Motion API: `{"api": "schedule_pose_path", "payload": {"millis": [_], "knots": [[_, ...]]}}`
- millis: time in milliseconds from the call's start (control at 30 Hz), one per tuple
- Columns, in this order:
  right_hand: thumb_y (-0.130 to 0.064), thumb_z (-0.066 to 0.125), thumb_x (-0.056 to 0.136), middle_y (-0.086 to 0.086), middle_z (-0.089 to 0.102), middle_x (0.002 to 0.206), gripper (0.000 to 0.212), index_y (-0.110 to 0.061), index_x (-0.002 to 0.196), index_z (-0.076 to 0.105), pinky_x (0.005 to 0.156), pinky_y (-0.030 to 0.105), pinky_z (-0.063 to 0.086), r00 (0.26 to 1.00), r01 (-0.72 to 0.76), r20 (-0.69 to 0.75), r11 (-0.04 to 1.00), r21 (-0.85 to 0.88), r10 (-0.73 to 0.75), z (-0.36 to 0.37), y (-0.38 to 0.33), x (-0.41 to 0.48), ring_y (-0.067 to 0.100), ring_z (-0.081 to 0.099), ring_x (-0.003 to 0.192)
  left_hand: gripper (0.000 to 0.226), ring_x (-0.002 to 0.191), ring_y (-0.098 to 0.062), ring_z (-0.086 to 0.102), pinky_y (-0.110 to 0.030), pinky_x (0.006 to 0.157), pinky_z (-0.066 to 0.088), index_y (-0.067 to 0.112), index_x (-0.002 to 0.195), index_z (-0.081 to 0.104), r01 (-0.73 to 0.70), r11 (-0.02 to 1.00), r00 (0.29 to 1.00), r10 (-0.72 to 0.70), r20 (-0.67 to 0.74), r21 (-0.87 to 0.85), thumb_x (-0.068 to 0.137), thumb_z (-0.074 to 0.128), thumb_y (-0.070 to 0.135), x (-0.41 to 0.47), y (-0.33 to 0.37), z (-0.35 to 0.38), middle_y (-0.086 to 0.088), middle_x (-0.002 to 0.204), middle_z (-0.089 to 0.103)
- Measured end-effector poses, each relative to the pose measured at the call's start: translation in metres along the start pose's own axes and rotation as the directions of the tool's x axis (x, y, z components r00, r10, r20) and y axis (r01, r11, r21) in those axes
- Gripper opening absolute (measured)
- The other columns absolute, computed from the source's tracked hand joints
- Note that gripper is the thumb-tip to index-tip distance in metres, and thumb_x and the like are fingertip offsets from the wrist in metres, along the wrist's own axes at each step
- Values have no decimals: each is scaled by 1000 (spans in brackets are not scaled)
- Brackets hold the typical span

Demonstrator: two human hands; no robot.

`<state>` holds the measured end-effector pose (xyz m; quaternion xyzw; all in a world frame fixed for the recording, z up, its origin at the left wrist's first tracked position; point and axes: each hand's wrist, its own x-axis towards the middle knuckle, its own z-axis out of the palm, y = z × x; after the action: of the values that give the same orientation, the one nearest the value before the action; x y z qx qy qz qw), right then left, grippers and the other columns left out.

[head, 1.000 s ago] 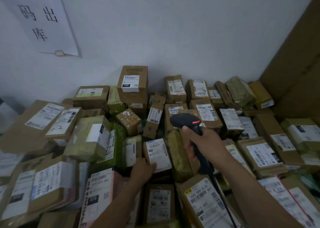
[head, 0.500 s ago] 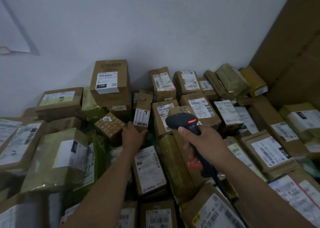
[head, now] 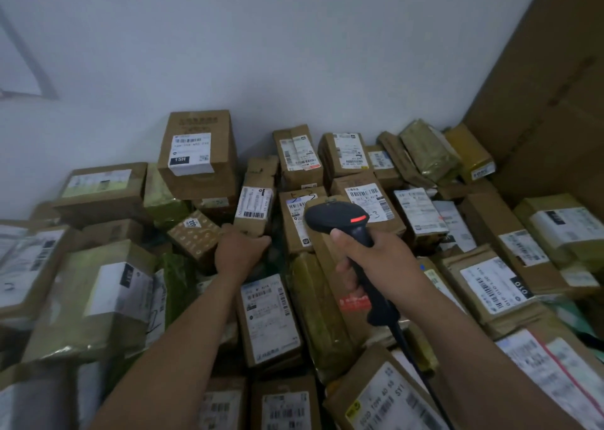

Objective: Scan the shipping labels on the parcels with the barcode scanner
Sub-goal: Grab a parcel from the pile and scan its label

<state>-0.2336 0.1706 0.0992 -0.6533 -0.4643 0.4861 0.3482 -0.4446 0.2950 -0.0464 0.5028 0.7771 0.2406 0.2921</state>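
Scanner (head: 340,222) sits in our right hand (head: 376,262), fingers curled round its handle, nose aimed far. Our left hand (head: 240,249) grips the near end of a narrow box (head: 251,226) just left of it, whose label (head: 254,202) runs near-to-far.

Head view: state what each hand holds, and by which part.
The right hand grips the black barcode scanner by its handle. The left hand touches the lower end of a narrow cardboard parcel; a firm grip cannot be told.
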Motion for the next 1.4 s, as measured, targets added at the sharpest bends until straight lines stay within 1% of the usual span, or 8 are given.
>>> {"api": "schedule_pose_path", "payload": {"millis": [100, 233, 400, 500, 667, 800, 1067, 1400], "knots": [[-37, 65, 91, 5, 71, 67, 28, -10, 86, 65, 49, 21, 52, 1000, 4, 25, 996, 87, -6, -11, -7, -12, 14, 66, 52, 40, 74, -10, 61, -22, 58, 46, 20, 105, 51, -57, 969, 998, 48, -43, -239, 77, 78, 27, -46, 20, -28, 3, 94, 62], [-47, 65, 82, -1, 76, 85, 29, -21, 93, 69, 62, 17, 53, 993, 48, 101, 992, 119, -60, -26, -16, -36, 2, 71, 70, 46, 73, 1, 61, -11, 52, 42, 27, 114, 48, -89, 882, 996, 83, -33, -462, 80, 79, 33, -123, 43, -60, 13, 92, 61], [-73, 65, 58, -4, 76, 97, 45, -40, 87, 73, 101, 51, 48, 987, 59, 140, 985, 164, -83, -37, -17, -65, 22, 69, 99, 39, 88, 7, 64, -15, 70, 51, 46, 111, 52, -102, 764, 965, 231, 122, -637, 83, 76, 35, -202, 65, -72, 24, 97, 66], [-74, 68, 52, 2, 76, 102, 56, -35, 92, 75, 101, 55, 48, 992, 27, 114, 965, 260, -59, -44, -19, -80, 29, 69, 101, 41, 102, -2, 67, -31, 88, 54, 54, 123, 49, 21, 624, 911, 310, 272, -781, 88, 62, 38, -225, 71, -79, 23, 107, 71], [-70, 66, 56, 9, 74, 98, 60, -27, 97, 70, 91, 50, 53, 987, 70, 128, 974, 217, -99, -53, -25, -105, 30, 70, 92, 51, 104, -20, 69, -42, 94, 55, 42, 132, 48, 90, 640, 911, 258, 323, -763, 93, 66, 15, -238, 63, -92, 1, 113, 72], [-44, 64, 88, 3, 71, 76, 34, -11, 96, 66, 46, 18, 51, 986, 87, 123, 979, 182, -111, -56, -29, -117, 6, 67, 52, 85, 120, -24, 58, -50, 104, 46, 41, 144, 35, 14, 731, 978, 133, 162, -682, 72, 81, 37, -239, 46, -95, 2, 134, 58], [-43, 63, 90, 23, 73, 82, 54, 10, 101, 63, 43, 25, 49, 974, 84, 200, 990, 109, -105, -60, -35, -142, 19, 60, 47, 63, 111, -23, 60, -26, 76, 51, 14, 141, 38, -9, 710, 996, -54, -67, -704, 88, 71, 6, -216, 6, -100, -6, 130, 59], [-69, 63, 68, 22, 72, 79, 79, 6, 91, 65, 54, 32, 51, 947, 176, 276, 984, -19, -164, -43, -40, -150, 31, 62, 57, 70, 119, -28, 57, -47, 96, 52, 14, 143, 35, -40, 737, 993, -44, -106, -674, 85, 74, 7, -213, -9, -104, -8, 133, 56]]}}
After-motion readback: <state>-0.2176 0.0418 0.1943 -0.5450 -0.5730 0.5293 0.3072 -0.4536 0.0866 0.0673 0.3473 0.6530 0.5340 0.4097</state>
